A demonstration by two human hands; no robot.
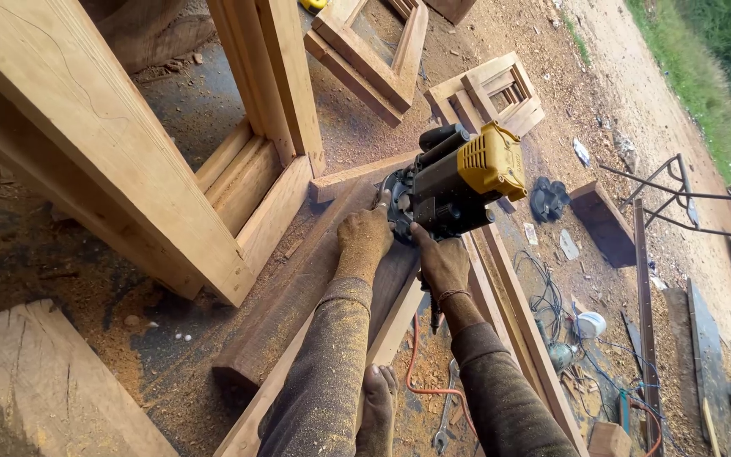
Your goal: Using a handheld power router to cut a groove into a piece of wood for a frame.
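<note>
While both hands grip the yellow-and-black power router [454,182] | we rout the dark wooden plank [315,288] | left hand [364,237] and right hand [443,262] clamped on it, apart | next: steady push along the plank.

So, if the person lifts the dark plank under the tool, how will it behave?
The dark plank looks thick and solid, so probably stiff and heavy. Its flat faces suggest it would slide, not roll. Sawdust on it may make the grip slippery. Both the left hand and right hand hold the power tool on it.

Black power tool [446,190] with a chunky yellow motor cap, sitting tilted on the far end of a long dark plank [306,296] that runs diagonally across lighter wooden rails.
</note>
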